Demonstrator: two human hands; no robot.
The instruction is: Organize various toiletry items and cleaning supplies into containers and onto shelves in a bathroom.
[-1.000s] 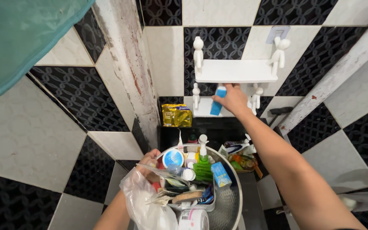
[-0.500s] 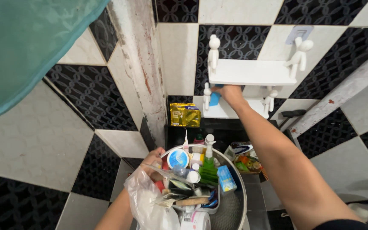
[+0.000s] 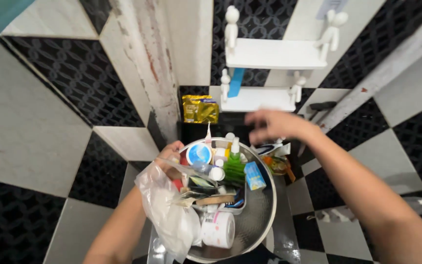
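Right hand (image 3: 274, 126) left the blue tube (image 3: 236, 82) on the shelf (image 3: 274, 54), fingers now spread, empty. Left hand (image 3: 171, 157) grips the basin (image 3: 262, 215) rim; metal, loaded, probably heavy.

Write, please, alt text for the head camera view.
A left hand holds a steel basin full of toiletries and a clear plastic bag, while the empty right hand hovers blurred above it. Behind, a white shelf hangs on black-and-white tiles, with a blue item under it.

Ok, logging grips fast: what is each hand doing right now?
Left hand: closed on the rim of the metal basin, beside a clear plastic bag.
Right hand: open, blurred, holding nothing.
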